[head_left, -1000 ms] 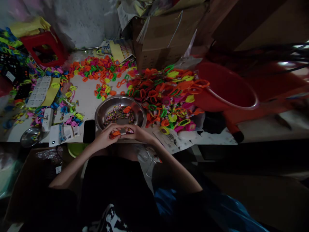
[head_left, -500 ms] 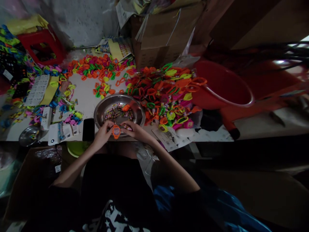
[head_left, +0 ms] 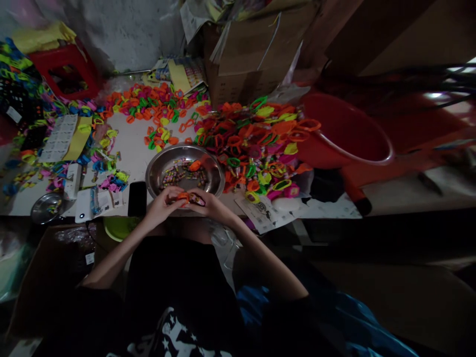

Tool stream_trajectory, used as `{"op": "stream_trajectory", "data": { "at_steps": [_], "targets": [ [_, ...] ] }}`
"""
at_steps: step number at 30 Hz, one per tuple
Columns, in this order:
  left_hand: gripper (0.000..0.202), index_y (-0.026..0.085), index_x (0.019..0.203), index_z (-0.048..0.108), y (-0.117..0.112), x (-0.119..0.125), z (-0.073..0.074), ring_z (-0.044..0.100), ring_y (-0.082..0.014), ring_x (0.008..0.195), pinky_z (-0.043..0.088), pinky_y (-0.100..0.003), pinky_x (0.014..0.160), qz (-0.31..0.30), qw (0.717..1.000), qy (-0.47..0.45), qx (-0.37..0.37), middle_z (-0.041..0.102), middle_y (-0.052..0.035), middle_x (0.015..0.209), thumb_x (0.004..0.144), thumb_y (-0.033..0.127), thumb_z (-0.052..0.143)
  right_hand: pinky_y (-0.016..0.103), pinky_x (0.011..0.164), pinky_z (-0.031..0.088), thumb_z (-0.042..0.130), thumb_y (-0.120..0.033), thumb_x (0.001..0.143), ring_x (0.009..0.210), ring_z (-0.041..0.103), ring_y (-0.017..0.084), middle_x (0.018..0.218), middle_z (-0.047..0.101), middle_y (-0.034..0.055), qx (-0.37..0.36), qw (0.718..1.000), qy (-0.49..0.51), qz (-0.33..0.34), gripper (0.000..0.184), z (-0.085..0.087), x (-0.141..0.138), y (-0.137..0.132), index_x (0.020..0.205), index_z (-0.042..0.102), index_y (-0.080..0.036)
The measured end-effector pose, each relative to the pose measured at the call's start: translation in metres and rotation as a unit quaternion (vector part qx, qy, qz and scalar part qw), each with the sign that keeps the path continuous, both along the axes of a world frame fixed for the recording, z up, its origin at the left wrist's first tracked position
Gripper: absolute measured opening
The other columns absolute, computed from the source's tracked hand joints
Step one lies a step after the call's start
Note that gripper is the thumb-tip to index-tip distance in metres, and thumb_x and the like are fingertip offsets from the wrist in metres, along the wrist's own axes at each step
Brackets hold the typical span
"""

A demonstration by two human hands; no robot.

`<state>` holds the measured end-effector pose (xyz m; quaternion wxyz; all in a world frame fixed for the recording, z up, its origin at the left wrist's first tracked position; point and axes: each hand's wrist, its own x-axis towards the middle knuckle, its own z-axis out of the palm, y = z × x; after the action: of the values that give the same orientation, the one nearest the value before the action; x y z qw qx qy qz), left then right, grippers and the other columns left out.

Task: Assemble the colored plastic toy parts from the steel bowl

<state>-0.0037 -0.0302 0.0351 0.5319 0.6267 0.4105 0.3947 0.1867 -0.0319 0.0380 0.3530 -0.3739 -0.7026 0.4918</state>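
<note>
Over the near rim of a steel bowl (head_left: 150,171), my left hand (head_left: 166,203) and my right hand (head_left: 210,204) meet around an orange toy watch (head_left: 183,197). The left fingers are closed on the watch. My right fingertips press against its other side, and a small colourful wrapped piece (head_left: 196,199) shows in that hand. Both hands partly cover the watch. Inside the bowl lie several small wrapped pieces (head_left: 171,176) and another orange toy watch (head_left: 195,165).
A heap of bright toy watches (head_left: 256,139) spreads right of the bowl, beside a red basin (head_left: 349,129). More watches (head_left: 148,101) lie at the back. A phone (head_left: 137,199), a small steel dish (head_left: 46,208) and a red stool (head_left: 67,72) are on the left. A cardboard box (head_left: 256,49) stands behind.
My hands have come together around the orange watch. Its face, visible before, has turned away, and my right fingers now touch it.
</note>
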Motion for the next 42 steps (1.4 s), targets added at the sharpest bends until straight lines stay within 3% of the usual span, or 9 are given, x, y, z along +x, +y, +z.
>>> {"op": "stream_trajectory", "data": {
  "at_steps": [5,10,14,16,20,24,32,42],
  "targets": [
    [0.025,0.015,0.089,0.055,-0.001,0.001,-0.003,0.059,-0.0145,0.084,0.046,-0.028,0.079,0.038,0.998,0.044,0.005,0.061,-0.0034,0.088,0.080,0.037,0.064,0.029,0.083,0.045,0.062,-0.041,0.080,0.091,0.060,0.018,0.100,0.064,0.0070,-0.006,1.000,-0.005,-0.006,0.039,0.001,0.003,-0.001,0.106,0.057,-0.013],
    [0.027,0.017,0.089,0.053,-0.002,-0.001,0.002,0.055,-0.0136,0.078,0.043,-0.026,0.072,0.093,0.977,0.158,0.110,0.060,-0.0005,0.083,0.081,0.040,0.065,0.030,0.088,0.044,0.049,-0.030,0.086,0.100,0.059,0.018,0.111,0.061,0.0103,0.041,0.997,-0.043,-0.039,0.037,0.003,0.007,0.000,0.119,0.050,-0.014],
    [0.022,0.018,0.095,0.057,-0.004,-0.005,0.010,0.054,-0.0180,0.091,0.039,-0.032,0.084,0.066,0.909,0.312,0.268,0.063,-0.0031,0.093,0.086,0.038,0.061,0.028,0.076,0.046,0.046,-0.029,0.090,0.086,0.063,0.019,0.095,0.066,0.0095,0.049,0.990,-0.127,-0.047,0.025,0.016,0.010,-0.003,0.107,0.055,-0.013],
    [0.021,0.018,0.097,0.058,-0.006,-0.006,0.013,0.052,-0.0195,0.092,0.037,-0.033,0.084,0.049,0.873,0.361,0.325,0.063,-0.0042,0.093,0.089,0.038,0.056,0.027,0.076,0.045,0.048,-0.028,0.091,0.088,0.064,0.021,0.097,0.067,0.0092,0.055,0.984,-0.165,-0.033,0.023,0.023,0.009,-0.006,0.106,0.057,-0.015],
    [0.026,0.017,0.098,0.060,-0.009,-0.006,0.017,0.049,-0.0215,0.089,0.036,-0.035,0.081,0.034,0.824,0.422,0.377,0.060,-0.0067,0.088,0.093,0.040,0.049,0.027,0.075,0.045,0.051,-0.029,0.091,0.093,0.065,0.022,0.105,0.067,0.0088,0.070,0.977,-0.200,-0.036,0.025,0.029,0.007,-0.010,0.113,0.055,-0.018],
    [0.026,0.017,0.100,0.061,-0.010,-0.006,0.017,0.049,-0.0224,0.090,0.035,-0.035,0.081,0.022,0.789,0.456,0.410,0.058,-0.0073,0.085,0.094,0.037,0.046,0.025,0.067,0.042,0.055,-0.033,0.090,0.084,0.066,0.021,0.092,0.067,0.0074,0.068,0.975,-0.209,-0.035,0.022,0.028,0.005,-0.011,0.104,0.053,-0.017],
    [0.022,0.017,0.097,0.061,-0.011,-0.005,0.018,0.049,-0.0223,0.091,0.037,-0.038,0.087,0.015,0.766,0.464,0.446,0.057,-0.0077,0.089,0.094,0.034,0.046,0.022,0.060,0.035,0.050,-0.027,0.092,0.076,0.065,0.019,0.081,0.066,0.0060,0.061,0.966,-0.251,-0.021,0.011,0.027,0.002,-0.011,0.097,0.051,-0.017],
    [0.023,0.015,0.100,0.060,-0.006,-0.004,0.012,0.050,-0.0226,0.090,0.038,-0.040,0.090,-0.018,0.762,0.478,0.436,0.058,-0.0091,0.090,0.096,0.026,0.040,0.023,0.055,0.030,0.050,-0.031,0.093,0.066,0.063,0.019,0.074,0.065,0.0058,0.075,0.943,-0.323,-0.026,0.016,0.030,-0.006,-0.014,0.096,0.053,-0.016]
  ]
}}
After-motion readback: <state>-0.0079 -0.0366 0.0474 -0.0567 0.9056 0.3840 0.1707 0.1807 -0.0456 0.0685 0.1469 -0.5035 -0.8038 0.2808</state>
